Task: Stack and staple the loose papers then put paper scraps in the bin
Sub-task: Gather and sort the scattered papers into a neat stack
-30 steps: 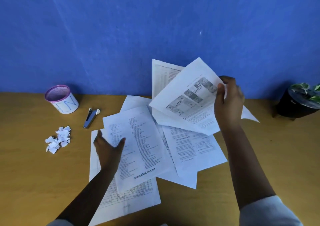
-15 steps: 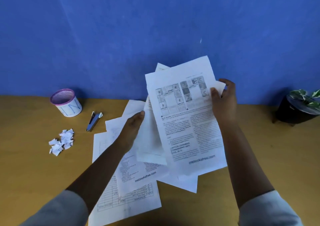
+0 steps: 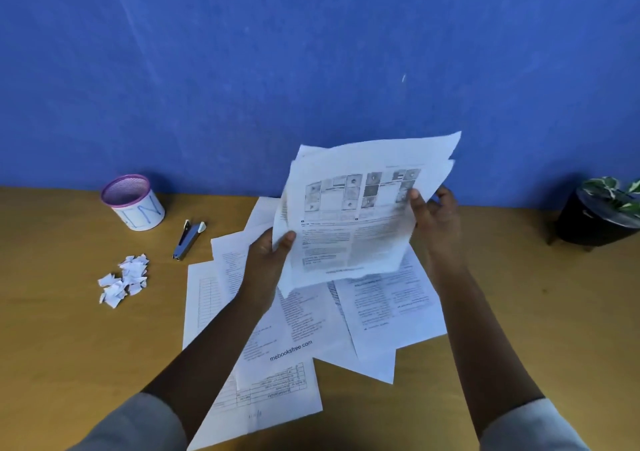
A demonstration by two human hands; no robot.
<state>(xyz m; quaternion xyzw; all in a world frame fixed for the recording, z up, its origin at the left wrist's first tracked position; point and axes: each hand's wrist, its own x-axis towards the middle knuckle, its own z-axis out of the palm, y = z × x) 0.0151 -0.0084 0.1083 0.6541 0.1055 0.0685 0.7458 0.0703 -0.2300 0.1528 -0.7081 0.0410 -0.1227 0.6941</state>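
Above the desk, mid-frame: left thumb (image 3: 287, 237) is clamped over the left edge of the held sheets (image 3: 360, 215), other fingers behind the paper, hidden. Right thumb (image 3: 414, 196) presses the front face near the right edge; right fingers curl behind it. So the left hand (image 3: 266, 260) and the right hand (image 3: 438, 222) both pinch the same bundle — at least 2 sheets, edges not flush, top corners fanned at upper right. Top sheet faces the camera, a grid of small pictures up top with text blocks below, print blurred. The bundle is tilted, lifted clear of the table.

Below it, loose papers (image 3: 388, 308) lie spread and overlapping on the wooden table (image 3: 69, 346): 1 with "mebooksfree.com" at its foot, 1 with a ruled table sticking out toward the camera, others angled to the right. Exact count — cannot tell.

Left of the spread: stapler (image 3: 188, 239) lies flat, apart from the sheets. Paper scraps (image 3: 124, 279) sit in a small heap nearer the left, well apart from the papers. Bin (image 3: 133, 203) — white cup with a purple rim — stands upright near the blue wall (image 3: 311, 52), behind the scraps.

Far right: potted plant (image 3: 601, 215) in a dark pot. Grey sleeves (image 3: 138, 426) show at the bottom edge.
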